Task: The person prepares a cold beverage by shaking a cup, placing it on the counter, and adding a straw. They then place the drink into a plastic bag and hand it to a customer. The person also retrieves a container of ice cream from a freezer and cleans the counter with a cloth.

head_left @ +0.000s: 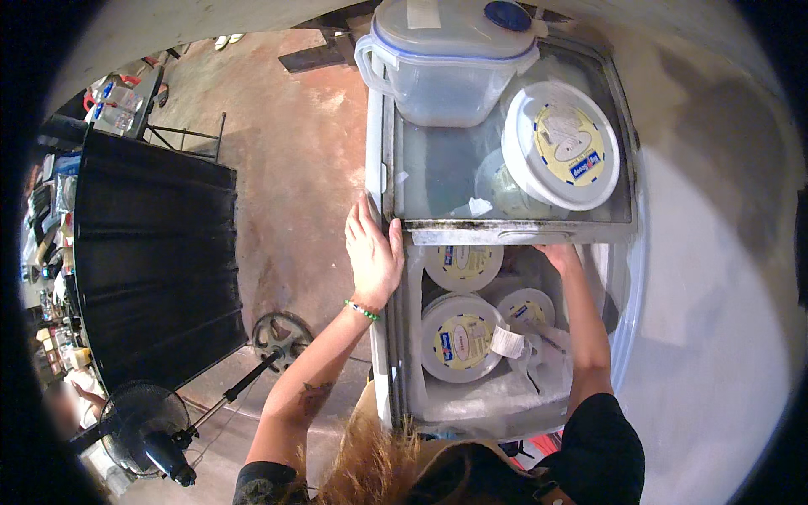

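Observation:
In front of me is a chest freezer with a sliding glass lid (435, 170) covering its far half. My left hand (375, 252) lies on the freezer's left rim (377, 360), thumb spread from the fingers, holding nothing. My right hand (557, 255) reaches inside by the lid's near frame (461, 235). Its fingertips are hidden there, so any grip cannot be seen. Within the freezer's near half sit round ice cream tubs with yellow labels: one at the back (464, 259), one in front (461, 341), and a smaller one (527, 308). A clear plastic bag (543, 353) with a paper tag (507, 343) lies beside them.
On the glass lid stand a lidded clear plastic pitcher (448, 88) and a white ice cream tub (562, 148). A pedestal fan (148, 429) and a black panel (154, 252) are to the left. A person (82, 404) is at the far left edge. A pale wall (707, 284) borders the freezer's right side.

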The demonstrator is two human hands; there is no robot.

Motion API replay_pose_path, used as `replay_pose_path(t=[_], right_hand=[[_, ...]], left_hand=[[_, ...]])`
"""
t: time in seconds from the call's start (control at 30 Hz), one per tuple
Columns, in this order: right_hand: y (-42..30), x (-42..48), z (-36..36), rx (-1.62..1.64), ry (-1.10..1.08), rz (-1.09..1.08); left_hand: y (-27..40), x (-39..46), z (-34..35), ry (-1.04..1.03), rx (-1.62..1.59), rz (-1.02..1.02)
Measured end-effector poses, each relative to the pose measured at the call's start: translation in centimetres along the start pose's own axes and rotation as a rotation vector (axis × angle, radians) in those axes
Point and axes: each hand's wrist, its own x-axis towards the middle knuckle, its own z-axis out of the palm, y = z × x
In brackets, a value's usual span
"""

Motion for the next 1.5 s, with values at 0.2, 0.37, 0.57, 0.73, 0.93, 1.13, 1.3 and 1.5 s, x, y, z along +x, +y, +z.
replay_pose_path(t=[0.2, 0.37, 0.57, 0.73, 0.93, 1.13, 1.3, 1.5], right_hand=[[0.7, 4.5, 4.6, 0.409, -0.13, -0.153], [1.8, 9.2, 9.1, 0.368, -0.162, -0.154], [3.1, 13.4, 13.4, 0.264, -0.138, -0.143], [4.2, 13.9, 14.5, 0.142, -0.068, -0.154], [6.1, 12.5, 14.5, 0.037, 0.014, -0.163], [7.1, 12.1, 14.3, -0.053, 0.047, -0.184], [7.6, 12.1, 14.1, -0.134, 0.056, -0.204], [7.4, 11.1, 13.5, -0.328, 0.074, -0.222]], left_hand=[[-0.1, 0.0, 0.1, 0.001, -0.043, 0.001], [-0.1, 0.0, 0.1, -0.018, -0.072, 0.01], [0.0, 0.1, 0.1, -0.055, -0.107, -0.015], [-0.2, 0.1, 0.0, -0.086, -0.121, -0.042], [-0.3, 0.2, -0.1, -0.108, -0.103, -0.047], [0.0, 0.4, -0.3, -0.132, -0.143, -0.089], [0.0, 0.5, -0.5, -0.156, -0.179, -0.113], [-0.4, 0.4, 0.0, -0.112, -0.178, -0.067]])
